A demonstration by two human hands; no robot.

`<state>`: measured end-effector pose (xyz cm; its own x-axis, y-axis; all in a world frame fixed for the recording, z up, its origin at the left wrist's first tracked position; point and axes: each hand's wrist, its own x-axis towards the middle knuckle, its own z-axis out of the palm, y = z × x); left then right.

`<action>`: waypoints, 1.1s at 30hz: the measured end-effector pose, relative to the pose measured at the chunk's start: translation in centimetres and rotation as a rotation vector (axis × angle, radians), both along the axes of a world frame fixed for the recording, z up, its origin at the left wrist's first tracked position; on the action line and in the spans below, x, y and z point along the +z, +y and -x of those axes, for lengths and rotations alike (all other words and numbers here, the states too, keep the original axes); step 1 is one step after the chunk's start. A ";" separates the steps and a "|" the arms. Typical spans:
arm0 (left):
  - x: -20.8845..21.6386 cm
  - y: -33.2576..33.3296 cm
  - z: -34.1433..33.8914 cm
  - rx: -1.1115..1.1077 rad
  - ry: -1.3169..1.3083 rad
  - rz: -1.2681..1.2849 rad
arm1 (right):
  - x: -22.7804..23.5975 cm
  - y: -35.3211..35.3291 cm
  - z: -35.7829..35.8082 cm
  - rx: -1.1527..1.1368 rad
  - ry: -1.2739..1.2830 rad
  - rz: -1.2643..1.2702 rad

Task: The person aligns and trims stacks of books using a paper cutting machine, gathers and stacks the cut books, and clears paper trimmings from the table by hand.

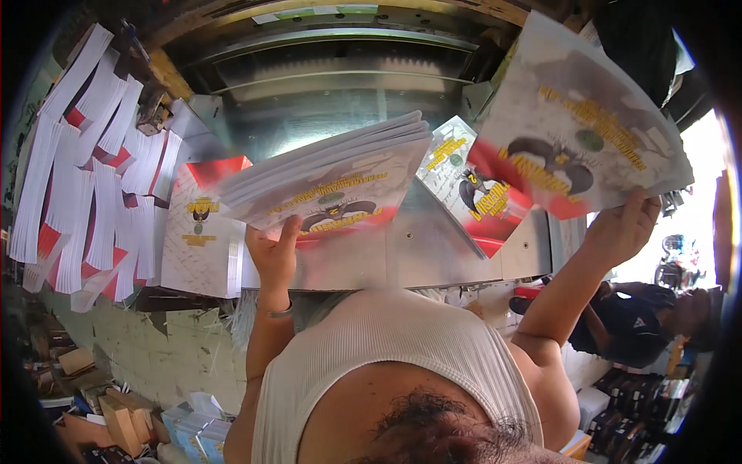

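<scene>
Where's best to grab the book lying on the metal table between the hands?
Probably pinch its near corner, coming from the near side: the book lies slanted, that corner nearest and uncovered, while the booklet in the right hand hides part of its right edge.

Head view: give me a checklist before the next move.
1. Left hand gripping its batch: ok, thumb on the front cover.
2. Batch squared up: not ok, edges fanned.
3. Right hand gripping the raised booklet: ok, at its lower edge.
4. Raised booklet single: cannot tell, blurred.
5. Middle booklet lying on the bench: ok.
6. Left piles even: not ok, staggered.
</scene>
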<state>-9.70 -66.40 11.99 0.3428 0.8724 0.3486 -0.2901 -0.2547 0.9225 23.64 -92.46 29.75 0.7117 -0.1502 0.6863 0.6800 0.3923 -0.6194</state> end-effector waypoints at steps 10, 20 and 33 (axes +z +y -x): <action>1.5 -0.2 0.9 -0.083 -0.028 -0.059 | -9.1 12.9 2.8 0.554 0.099 0.068; 0.0 0.4 2.2 -0.145 -0.087 -0.052 | -13.5 17.0 10.5 1.176 -0.010 0.126; -2.7 -0.5 8.9 -0.051 0.127 -0.038 | -0.6 10.1 8.5 0.804 -0.365 1.071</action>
<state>-18.58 -66.93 9.33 0.4298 0.8398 0.3316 -0.1849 -0.2776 0.9427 15.12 -82.34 29.17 0.1084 0.9228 0.3698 0.6835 0.2009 -0.7018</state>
